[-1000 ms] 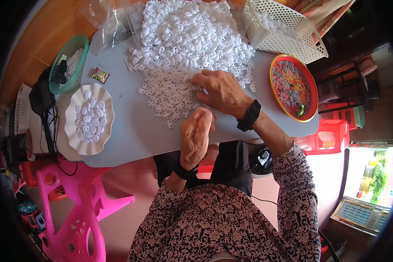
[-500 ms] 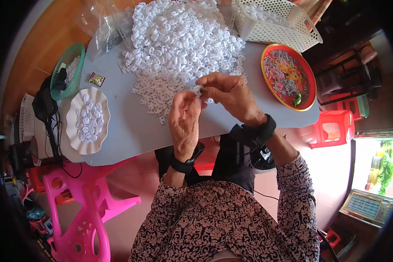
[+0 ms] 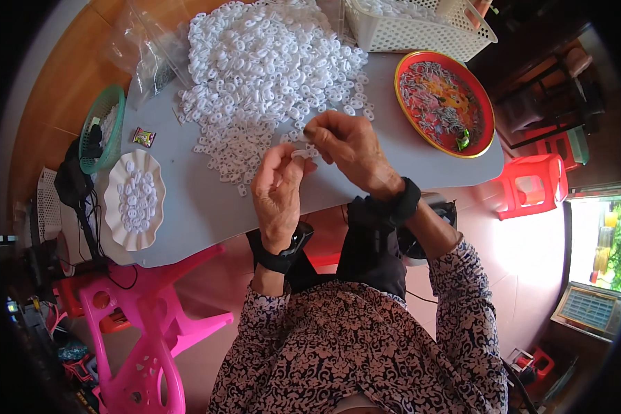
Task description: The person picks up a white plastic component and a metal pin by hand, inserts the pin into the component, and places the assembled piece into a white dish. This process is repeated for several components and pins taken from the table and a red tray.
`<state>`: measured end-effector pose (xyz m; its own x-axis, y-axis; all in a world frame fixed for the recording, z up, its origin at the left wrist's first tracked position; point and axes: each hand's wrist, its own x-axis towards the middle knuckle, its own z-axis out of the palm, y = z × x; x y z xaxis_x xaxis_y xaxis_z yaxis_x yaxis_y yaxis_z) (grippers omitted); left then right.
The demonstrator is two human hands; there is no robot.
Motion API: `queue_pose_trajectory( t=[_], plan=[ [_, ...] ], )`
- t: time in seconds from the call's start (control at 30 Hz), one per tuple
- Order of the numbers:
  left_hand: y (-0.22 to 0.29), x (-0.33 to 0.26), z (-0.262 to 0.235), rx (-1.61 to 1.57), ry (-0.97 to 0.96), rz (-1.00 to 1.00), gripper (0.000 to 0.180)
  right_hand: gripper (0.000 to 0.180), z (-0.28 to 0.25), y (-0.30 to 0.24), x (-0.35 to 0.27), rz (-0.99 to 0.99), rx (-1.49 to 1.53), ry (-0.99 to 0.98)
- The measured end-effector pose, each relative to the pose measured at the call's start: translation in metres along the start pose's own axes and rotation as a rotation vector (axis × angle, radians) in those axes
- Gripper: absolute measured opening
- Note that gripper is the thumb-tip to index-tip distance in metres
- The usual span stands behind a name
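Observation:
My left hand (image 3: 277, 196) is closed, with a small white oval plastic piece (image 3: 299, 154) pinched between thumb and fingertips. Just right of it, my right hand (image 3: 354, 150) has thumb and forefinger together in a pinch; whatever is between them is too small to make out. Beyond both hands rises a big heap of white oval plastic pieces with holes (image 3: 255, 58). Flatter white pieces (image 3: 238, 148) spread along its near side. At the left, a scalloped cream dish (image 3: 155, 219) carries several white oval pieces.
A red round tray (image 3: 488, 114) with small grey parts and a green wrapper stands right on the grey table (image 3: 200, 228). Behind it is a cream perforated basket (image 3: 421, 38). A green basket (image 3: 117, 127), a small wrapped packet (image 3: 144, 136) and clear plastic bags (image 3: 152, 65) lie left.
My hands have drawn slightly apart from their earlier close contact, the right fingertips lifting off the white piece that stays in my left. The whole view has shifted a little.

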<state>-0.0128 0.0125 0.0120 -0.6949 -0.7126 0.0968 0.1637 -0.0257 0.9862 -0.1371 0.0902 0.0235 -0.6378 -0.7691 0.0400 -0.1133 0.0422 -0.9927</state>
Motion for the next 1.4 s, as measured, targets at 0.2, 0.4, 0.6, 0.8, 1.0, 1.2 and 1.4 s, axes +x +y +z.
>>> queue_pose_trajectory(
  t=[0.2, 0.4, 0.6, 0.8, 1.0, 1.2, 1.4],
  plan=[
    [-0.001, 0.0, -0.006, -0.069, 0.007, -0.039, 0.018, 0.021, 0.01, 0.001, 0.033, 0.0, -0.296, 0.046],
    [-0.006, 0.003, -0.008, -0.108, 0.035, -0.043, 0.014, 0.019, 0.008, 0.003, 0.037, 0.045, -0.245, -0.013],
    [-0.007, 0.003, -0.011, -0.091, 0.046, -0.024, 0.014, 0.019, -0.005, -0.004, 0.002, 0.096, -0.059, 0.0],
    [-0.001, 0.001, -0.008, 0.003, 0.001, 0.021, 0.011, 0.015, -0.029, 0.002, -0.02, 0.125, -0.189, 0.193],
    [-0.013, 0.001, -0.005, 0.502, 0.014, 0.27, 0.013, 0.012, -0.028, 0.001, -0.019, -0.272, -0.598, 0.115],
    [-0.02, 0.006, -0.011, 0.511, 0.119, 0.353, 0.011, 0.011, -0.016, -0.005, -0.007, -0.322, -0.798, 0.029],
    [-0.02, 0.006, -0.017, 0.39, 0.137, 0.303, 0.012, 0.01, -0.01, -0.004, 0.01, -0.372, -0.889, 0.031]
  ],
)
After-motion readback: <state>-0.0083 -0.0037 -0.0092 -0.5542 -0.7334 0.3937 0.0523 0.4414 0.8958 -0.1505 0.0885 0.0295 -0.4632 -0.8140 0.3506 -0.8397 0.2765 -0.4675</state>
